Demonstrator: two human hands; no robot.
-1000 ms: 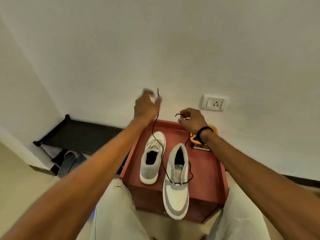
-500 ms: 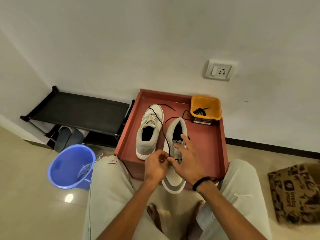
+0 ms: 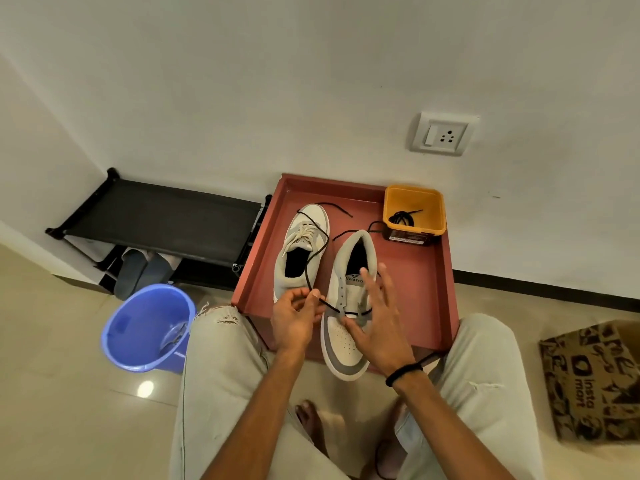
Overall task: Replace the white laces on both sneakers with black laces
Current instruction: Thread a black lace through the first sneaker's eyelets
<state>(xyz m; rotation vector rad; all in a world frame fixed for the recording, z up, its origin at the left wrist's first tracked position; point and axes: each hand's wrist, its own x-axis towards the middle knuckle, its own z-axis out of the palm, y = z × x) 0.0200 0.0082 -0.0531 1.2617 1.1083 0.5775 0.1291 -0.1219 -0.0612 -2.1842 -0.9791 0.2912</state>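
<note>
White wall with a socket plate stood behind a red tray-top table on a tiled floor. Two grey-and-white sneakers lay on it, side by side. The left hand pinched the black lace between thumb and fingertips. From that pinch the lace ran across the lowest eyelets of the right sneaker, just beside the grip, and back over the left sneaker, which had its white laces in. The right hand was spread flat on the right sneaker, fingers straight. Beyond the grip, an orange tub held another black lace. Left: black rack, blue bucket. Right: printed box.
</note>
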